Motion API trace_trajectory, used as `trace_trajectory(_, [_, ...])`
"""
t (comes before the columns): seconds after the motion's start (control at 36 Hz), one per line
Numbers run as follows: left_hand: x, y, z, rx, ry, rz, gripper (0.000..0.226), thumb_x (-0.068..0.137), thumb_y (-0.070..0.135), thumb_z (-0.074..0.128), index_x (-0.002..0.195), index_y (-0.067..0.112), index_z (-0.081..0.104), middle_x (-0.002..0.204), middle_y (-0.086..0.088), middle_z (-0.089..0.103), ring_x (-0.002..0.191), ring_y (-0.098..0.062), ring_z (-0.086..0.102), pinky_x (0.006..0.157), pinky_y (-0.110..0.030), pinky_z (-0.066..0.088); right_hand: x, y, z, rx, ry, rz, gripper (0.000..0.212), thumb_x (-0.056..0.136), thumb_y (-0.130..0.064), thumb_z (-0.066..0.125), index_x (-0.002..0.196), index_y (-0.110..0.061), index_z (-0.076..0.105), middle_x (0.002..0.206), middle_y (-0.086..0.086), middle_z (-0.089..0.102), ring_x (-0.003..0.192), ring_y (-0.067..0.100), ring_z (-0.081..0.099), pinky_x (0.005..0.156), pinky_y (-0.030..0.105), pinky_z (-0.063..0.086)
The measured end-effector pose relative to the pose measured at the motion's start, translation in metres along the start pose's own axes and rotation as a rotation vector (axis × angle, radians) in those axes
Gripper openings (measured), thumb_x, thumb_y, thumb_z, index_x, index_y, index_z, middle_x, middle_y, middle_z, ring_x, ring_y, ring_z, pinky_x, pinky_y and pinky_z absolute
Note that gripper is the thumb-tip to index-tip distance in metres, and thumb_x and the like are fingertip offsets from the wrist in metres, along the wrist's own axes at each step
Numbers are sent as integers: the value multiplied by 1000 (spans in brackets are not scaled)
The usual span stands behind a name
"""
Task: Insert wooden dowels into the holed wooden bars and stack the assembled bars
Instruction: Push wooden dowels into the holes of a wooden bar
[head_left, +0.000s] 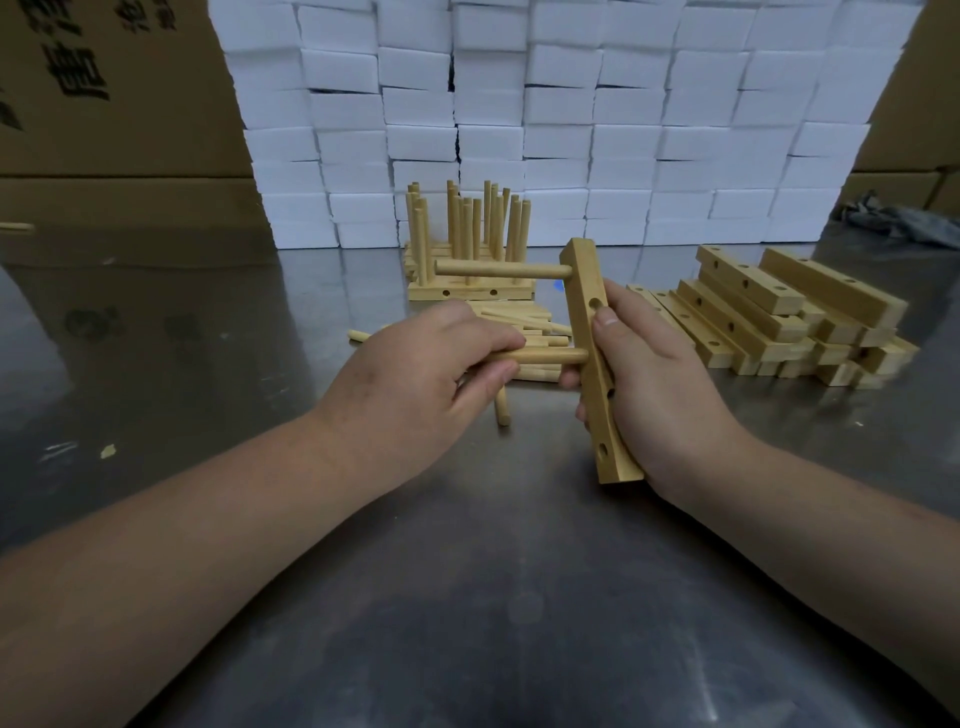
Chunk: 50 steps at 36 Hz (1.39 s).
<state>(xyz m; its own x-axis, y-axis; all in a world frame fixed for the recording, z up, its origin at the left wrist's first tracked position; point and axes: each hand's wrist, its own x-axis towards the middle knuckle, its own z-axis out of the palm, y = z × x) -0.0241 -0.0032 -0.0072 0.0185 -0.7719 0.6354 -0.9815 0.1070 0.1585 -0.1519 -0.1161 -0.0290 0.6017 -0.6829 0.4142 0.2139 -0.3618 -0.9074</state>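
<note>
1. One steel table (493, 597) fills the lower view and carries all the work.
2. One wall of stacked white boxes (571, 130) stands along its far edge. It has brown cartons (114, 104) on both sides and a grey cloth (898, 223) at the right.
3. One pile of bare holed bars (779, 317) lies on the right. There are more than ten, but they overlap too much for an exact count.
4. One stack of assembled bars (470, 293) sits at centre back, against the boxes. Well over a dozen dowels stand upright in it.
5. Two hands are raised above the table, just in front of that stack.
   - The right hand (660, 384) grips one bar (581, 317). Its thumb lies on the near face and its fingers wrap round the back.
   - The left hand (415, 374) pinches one dowel (550, 356) between thumb and fingers.
6. The held bar's long axis is nearly upright, with its lower end closer to the person. Three holes show on its near face.
7. One inserted dowel (501, 269) sticks out level to the left, near the bar's top end.
8. The pinched dowel also lies level. Its tip points right and meets the bar's left face about halfway down. I cannot tell whether the tip has entered a hole.
9. A heap of loose dowels (519, 322) lies flat behind the left hand. They are too bunched to count.
</note>
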Motion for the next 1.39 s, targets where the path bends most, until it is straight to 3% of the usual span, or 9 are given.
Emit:
trace_trajectory(0.39, [1,2,-2,7,-25,13,30,85,22,50,106,10,68,80,10,47,69,-6,42,59,-13,32,-2,-3,2,0,-27,0,30,101,-22,33,97,-48,48,63,-25,61,57,-3,57,47,16,46])
trace_trajectory(0.67, [1,2,-2,-74,-25,-23,30,85,25,47,103,14,69,74,8,53,67,-7,48,58,-24,41,-4,-5,3,-27,-28,-22,29,101,-22,32,97,-44,50,57,-21,59,50,-3,53,44,15,43])
trace_trajectory(0.83, [0,1,2,-202,1,-110,26,87,27,52,102,17,70,82,3,65,76,-5,55,72,-27,47,-4,-4,3,-110,11,-59,26,100,-23,33,118,-38,43,65,-28,59,58,-4,55,47,16,45])
trace_trajectory(0.94, [-1,1,5,-249,2,-178,21,89,21,57,105,20,70,90,0,69,85,-11,59,78,-28,47,-6,-3,3,-153,9,-82,25,100,-23,33,115,-41,41,64,-30,58,58,-5,56,48,14,45])
trace_trajectory(1.08, [0,1,5,-310,-37,-227,16,88,26,56,95,39,60,79,30,55,86,7,54,72,-13,42,-6,-2,3,-187,7,-90,24,100,-25,33,116,-42,39,62,-29,57,59,-5,56,48,14,44])
trace_trajectory(1.22, [1,0,3,-316,-92,-252,17,89,30,51,93,34,67,80,13,64,81,-2,56,71,-25,47,-6,-1,4,-197,3,-74,24,100,-26,33,115,-42,39,62,-31,55,59,-5,56,50,16,46])
trace_trajectory(1.31, [2,-1,1,-328,-143,-277,20,89,33,48,89,31,68,66,16,59,73,1,53,60,-23,41,-6,-1,4,-186,2,-66,24,100,-25,32,115,-41,40,62,-30,55,58,-5,55,49,17,46])
trace_trajectory(1.39, [3,-2,1,-353,-182,-302,21,89,34,47,78,41,62,64,21,58,71,4,53,59,-22,39,-7,-3,5,-184,-12,-68,24,100,-24,32,110,-44,39,64,-31,56,58,-5,55,49,15,46])
